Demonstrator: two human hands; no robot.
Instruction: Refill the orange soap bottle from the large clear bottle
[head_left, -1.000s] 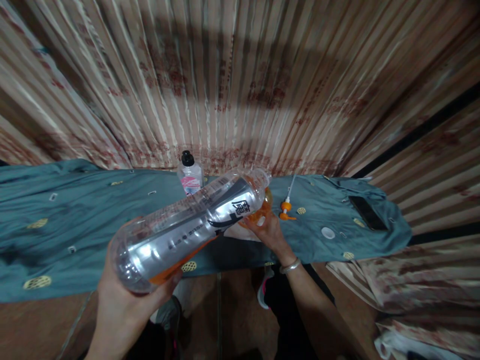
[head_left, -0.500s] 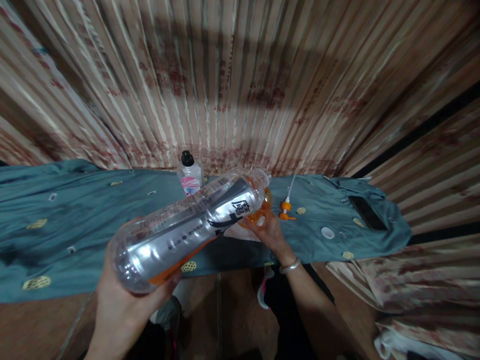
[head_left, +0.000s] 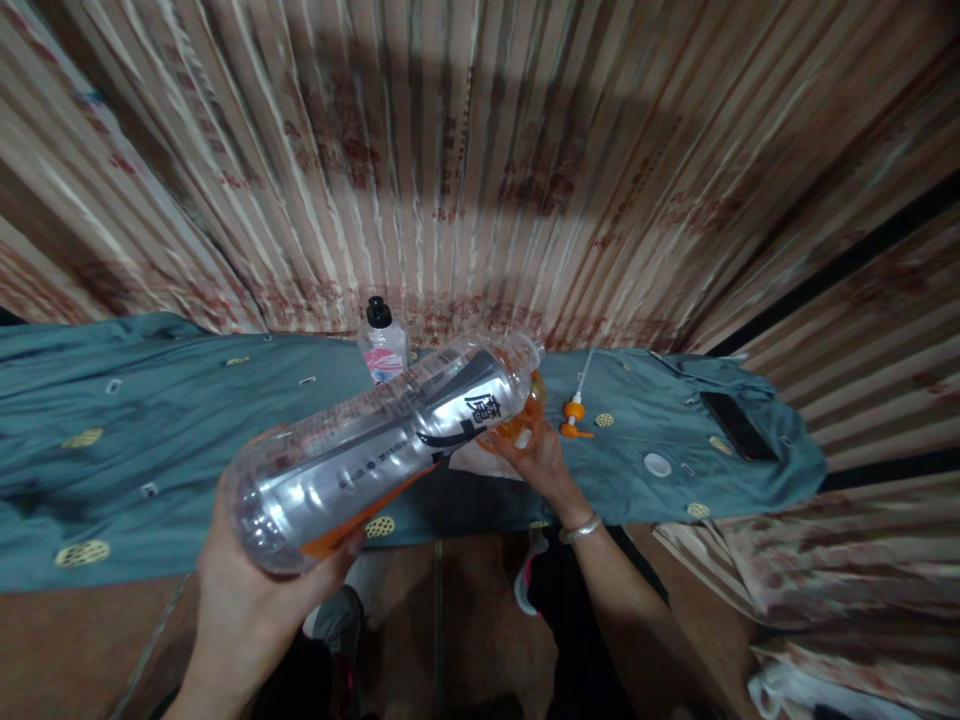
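My left hand (head_left: 259,595) is wrapped round the base of a large clear plastic bottle (head_left: 390,445) with a silver label. The bottle is tilted, its uncapped neck pointing up and to the right. Behind that neck, my right hand (head_left: 538,458) grips an orange see-through bottle (head_left: 517,428), partly hidden by the clear one. Whether the two bottles touch, I cannot tell. A white paper or cloth (head_left: 484,462) lies below the orange bottle. To the right of my right hand rests an orange pump head (head_left: 574,415) with a long clear tube.
A teal patterned cloth (head_left: 172,400) covers the narrow table. On it stand or lie a clear bottle with a black cap (head_left: 384,345), a white round cap (head_left: 657,465) and a dark phone (head_left: 739,425). Striped curtains (head_left: 450,150) hang behind and at the right.
Both hands keep their hold on the bottles in nearly the same pose. The view has shifted very slightly.
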